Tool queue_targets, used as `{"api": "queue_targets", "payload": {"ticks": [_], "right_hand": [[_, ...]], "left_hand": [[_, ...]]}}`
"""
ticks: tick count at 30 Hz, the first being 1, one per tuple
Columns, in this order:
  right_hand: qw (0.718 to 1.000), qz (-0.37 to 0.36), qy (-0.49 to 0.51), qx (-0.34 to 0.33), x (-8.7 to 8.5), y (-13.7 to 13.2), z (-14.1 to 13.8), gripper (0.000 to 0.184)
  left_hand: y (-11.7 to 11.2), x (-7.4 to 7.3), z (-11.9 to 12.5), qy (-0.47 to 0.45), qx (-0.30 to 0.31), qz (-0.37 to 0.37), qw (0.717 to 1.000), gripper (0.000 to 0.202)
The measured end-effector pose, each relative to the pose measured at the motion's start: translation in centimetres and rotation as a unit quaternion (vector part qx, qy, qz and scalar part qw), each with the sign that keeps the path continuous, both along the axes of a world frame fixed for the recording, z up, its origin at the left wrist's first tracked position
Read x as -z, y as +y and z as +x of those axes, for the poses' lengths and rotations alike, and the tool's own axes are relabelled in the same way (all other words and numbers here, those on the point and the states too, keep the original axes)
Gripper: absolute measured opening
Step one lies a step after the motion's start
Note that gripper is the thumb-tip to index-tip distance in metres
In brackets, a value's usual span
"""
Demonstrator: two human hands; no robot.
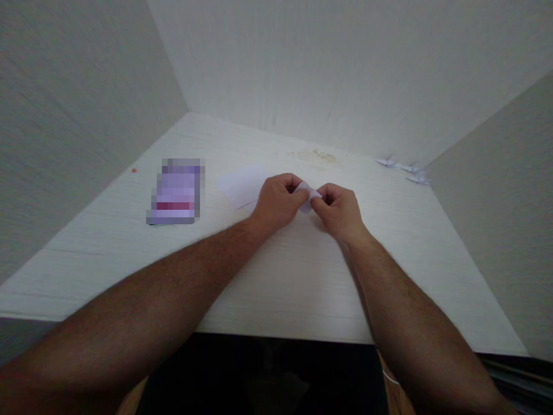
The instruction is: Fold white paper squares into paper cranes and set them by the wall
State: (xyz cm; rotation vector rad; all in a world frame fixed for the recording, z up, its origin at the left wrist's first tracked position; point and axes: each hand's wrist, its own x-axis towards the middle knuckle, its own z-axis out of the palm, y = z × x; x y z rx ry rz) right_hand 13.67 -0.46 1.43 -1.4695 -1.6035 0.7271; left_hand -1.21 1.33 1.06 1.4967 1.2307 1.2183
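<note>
A small folded piece of white paper (306, 202) is pinched between my two hands above the middle of the table. My left hand (280, 199) grips its left side with thumb and fingers. On the right side, my right hand (339, 208) closes on it the same way, with the thumb lying on top. Both thumbs nearly meet over the paper, and the fingertips behind it are partly hidden. Just left of my left hand lie flat white paper sheets (242, 183), partly covered by that hand.
A pixelated purple rectangular object (175, 193) lies on the white table (276, 288) at left. Several folded paper shapes (408, 169) sit in the back right corner. Brownish stains (322, 155) mark the back. A small orange bit (133, 170) lies far left. Grey walls (302, 63) enclose three sides.
</note>
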Motion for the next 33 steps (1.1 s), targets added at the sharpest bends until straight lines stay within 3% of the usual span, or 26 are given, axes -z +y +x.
{"api": "queue_targets", "payload": {"ticks": [6, 15, 21, 33], "right_hand": [[1.000, -0.015, 0.018, -0.006, 0.06, 0.01, 0.00, 0.008], [0.998, -0.031, 0.059, 0.005, 0.76, 0.18, -0.01, 0.020], [0.992, -0.058, 0.108, -0.005, 0.91, 0.19, -0.07, 0.016], [0.994, -0.049, 0.096, -0.005, 0.40, 0.24, 0.07, 0.014]], "left_hand": [[-0.01, -0.31, 0.13, -0.022, -0.026, -0.010, 0.999, 0.017], [-0.01, -0.51, 0.06, -0.035, 0.000, 0.004, 0.999, 0.021], [-0.03, -0.37, 0.19, -0.029, 0.000, -0.008, 1.000, 0.024], [0.31, 0.31, 0.15, -0.015, -0.001, 0.000, 1.000, 0.021]]}}
